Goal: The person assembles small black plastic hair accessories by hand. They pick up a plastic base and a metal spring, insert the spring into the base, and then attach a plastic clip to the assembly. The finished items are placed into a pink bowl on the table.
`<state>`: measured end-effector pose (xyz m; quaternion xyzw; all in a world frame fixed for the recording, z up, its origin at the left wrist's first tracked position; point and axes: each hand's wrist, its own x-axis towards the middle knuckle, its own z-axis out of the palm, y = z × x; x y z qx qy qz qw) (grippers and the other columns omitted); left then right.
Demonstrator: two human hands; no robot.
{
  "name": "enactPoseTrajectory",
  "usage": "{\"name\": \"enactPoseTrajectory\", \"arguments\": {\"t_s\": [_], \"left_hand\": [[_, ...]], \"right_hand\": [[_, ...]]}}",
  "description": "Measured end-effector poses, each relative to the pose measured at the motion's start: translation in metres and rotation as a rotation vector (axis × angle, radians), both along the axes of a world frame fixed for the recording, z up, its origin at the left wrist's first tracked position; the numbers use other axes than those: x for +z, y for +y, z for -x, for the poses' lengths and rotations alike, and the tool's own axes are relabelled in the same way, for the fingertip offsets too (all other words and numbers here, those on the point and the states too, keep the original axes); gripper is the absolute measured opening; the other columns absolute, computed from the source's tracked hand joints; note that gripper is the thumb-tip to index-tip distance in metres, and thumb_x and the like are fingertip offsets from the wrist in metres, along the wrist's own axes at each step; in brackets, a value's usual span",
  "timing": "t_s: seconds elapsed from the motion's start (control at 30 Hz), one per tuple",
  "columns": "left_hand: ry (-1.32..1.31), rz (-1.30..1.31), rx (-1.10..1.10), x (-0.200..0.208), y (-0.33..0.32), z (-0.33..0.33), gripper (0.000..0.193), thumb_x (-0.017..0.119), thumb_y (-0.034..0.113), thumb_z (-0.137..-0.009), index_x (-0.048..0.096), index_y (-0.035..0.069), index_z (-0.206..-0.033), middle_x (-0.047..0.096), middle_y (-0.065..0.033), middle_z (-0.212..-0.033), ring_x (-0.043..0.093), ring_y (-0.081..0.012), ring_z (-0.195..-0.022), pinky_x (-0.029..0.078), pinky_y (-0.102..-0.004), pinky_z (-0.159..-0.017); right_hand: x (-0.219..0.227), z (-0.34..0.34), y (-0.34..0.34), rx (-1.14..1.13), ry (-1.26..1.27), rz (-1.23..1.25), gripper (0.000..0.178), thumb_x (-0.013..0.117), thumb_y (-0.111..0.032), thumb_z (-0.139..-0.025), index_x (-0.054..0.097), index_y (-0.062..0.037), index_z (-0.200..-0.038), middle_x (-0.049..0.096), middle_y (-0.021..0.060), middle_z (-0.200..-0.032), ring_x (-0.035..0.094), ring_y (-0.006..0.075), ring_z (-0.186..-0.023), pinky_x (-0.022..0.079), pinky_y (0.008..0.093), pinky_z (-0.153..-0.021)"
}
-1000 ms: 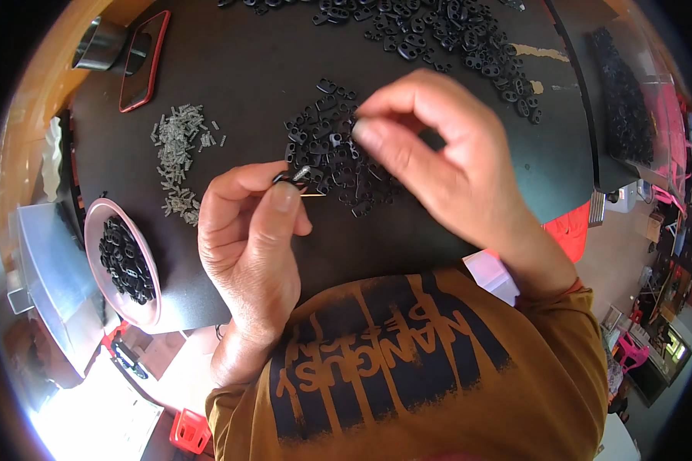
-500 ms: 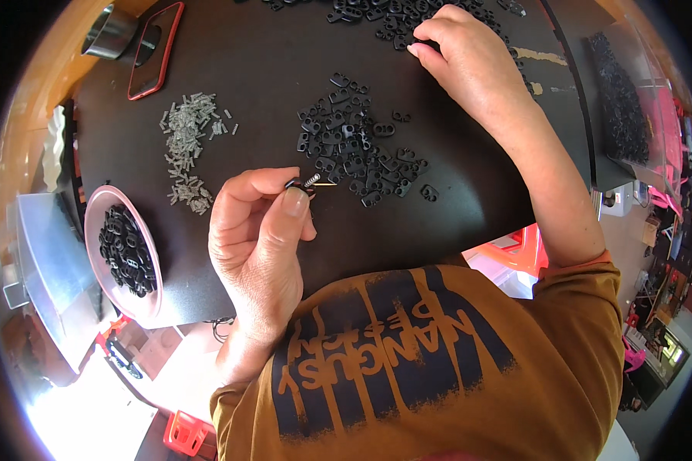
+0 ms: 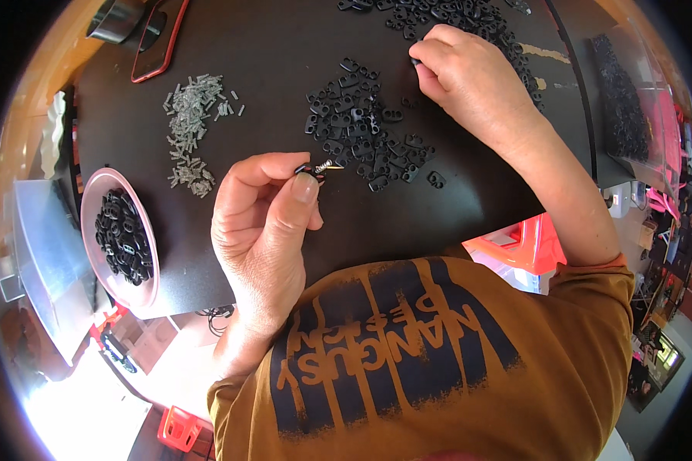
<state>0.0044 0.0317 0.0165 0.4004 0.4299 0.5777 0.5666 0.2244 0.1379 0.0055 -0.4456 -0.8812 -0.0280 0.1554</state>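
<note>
My left hand (image 3: 263, 219) is closed in a pinch on a small black cord-lock piece (image 3: 305, 169). A small metal spring (image 3: 323, 167) sticks out of this piece, with a thin gold-coloured pin showing at its end. Farther off to the right, my right hand (image 3: 469, 86) is closed with thumb and forefinger on a small black plastic piece (image 3: 415, 61), mostly hidden by the fingers. Between the hands lies a heap of black cord-lock parts (image 3: 357, 127). A larger heap of black parts (image 3: 438, 14) lies just beyond my right hand.
Loose springs (image 3: 188, 115) form a pile on the dark table (image 3: 269, 54), left of the black heap. At the left edge is a pink bowl (image 3: 89, 230) of black pieces. A red-edged phone (image 3: 164, 46) and metal cup (image 3: 115, 19) stand far left; a clear bin (image 3: 653, 115) is at right.
My right hand has drawn back a little from the far heap, with a small black piece now between its fingertips. My left hand keeps its pinch, and the view has shifted slightly.
</note>
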Motion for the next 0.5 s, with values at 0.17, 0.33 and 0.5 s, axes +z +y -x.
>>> {"name": "enactPoseTrajectory", "arguments": {"t_s": [0.17, 0.33, 0.5], "left_hand": [[-0.022, -0.001, 0.002, 0.002, -0.003, 0.002, 0.014, 0.057, 0.004, -0.082, 0.054, -0.001, -0.095, 0.054, -0.0025, -0.074, 0.046, -0.0048, -0.058, 0.039, -0.0169, -0.054], [0.001, 0.030, 0.063, 0.012, -0.006, -0.003, 0.012, 0.055, 0.006, -0.082, 0.054, -0.001, -0.092, 0.053, -0.0053, -0.066, 0.040, -0.0077, -0.052, 0.034, -0.0200, -0.052], [0.038, 0.038, 0.013, 0.020, -0.006, -0.008, 0.013, 0.055, 0.007, -0.081, 0.053, -0.001, -0.091, 0.053, -0.0055, -0.068, 0.041, -0.0072, -0.051, 0.034, -0.0201, -0.052]], "right_hand": [[-0.005, -0.010, 0.010, 0.057, 0.066, -0.047, 0.013, 0.055, 0.000, -0.075, 0.058, -0.0036, -0.086, 0.057, 0.0048, -0.072, 0.057, 0.0213, -0.064, 0.047, 0.0291, -0.059], [0.022, 0.010, -0.023, -0.109, 0.921, 0.740, 0.016, 0.053, -0.005, -0.081, 0.059, -0.0024, -0.095, 0.058, 0.0011, -0.075, 0.053, 0.0084, -0.061, 0.043, 0.0217, -0.055], [0.042, 0.031, -0.060, -0.111, 1.349, 1.086, 0.020, 0.051, -0.010, -0.079, 0.059, 0.0003, -0.095, 0.060, 0.0073, -0.080, 0.052, 0.0108, -0.057, 0.044, 0.0226, -0.053]]}}
